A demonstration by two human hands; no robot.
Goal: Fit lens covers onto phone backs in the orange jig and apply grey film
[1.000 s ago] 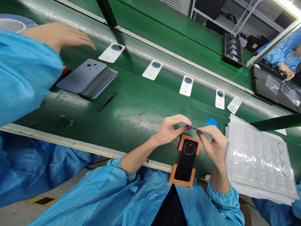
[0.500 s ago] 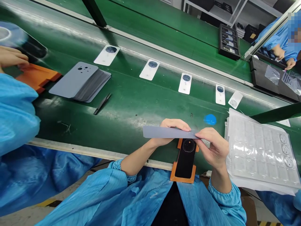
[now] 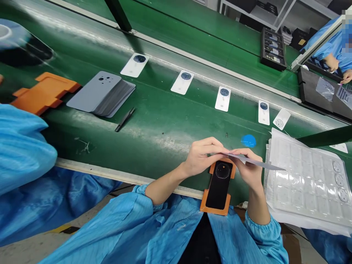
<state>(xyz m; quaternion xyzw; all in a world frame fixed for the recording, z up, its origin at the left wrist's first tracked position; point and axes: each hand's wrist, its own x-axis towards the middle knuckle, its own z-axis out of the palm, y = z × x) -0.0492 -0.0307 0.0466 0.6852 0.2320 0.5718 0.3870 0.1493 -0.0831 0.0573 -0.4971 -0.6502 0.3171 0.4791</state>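
A thin grey phone back cover, seen almost edge-on, is held level over the bench and reaches out to the right. My left hand pinches its left end between thumb and fingers. Close beside it, my right hand grips the same cover, fingers above and behind, partly hidden by it. Just below both hands, a black phone back with a round camera ring lies in an orange fixture at the bench edge.
At left stand a stack of grey covers, tweezers, another orange fixture and a neighbour's blue sleeve. White cards line the back. A clear tray with round parts sits right, near a blue disc.
The grey cover has turned round: its long end pointed left before and points right now. My left hand has shifted its grip. The neighbour's hand has withdrawn from the left orange fixture.
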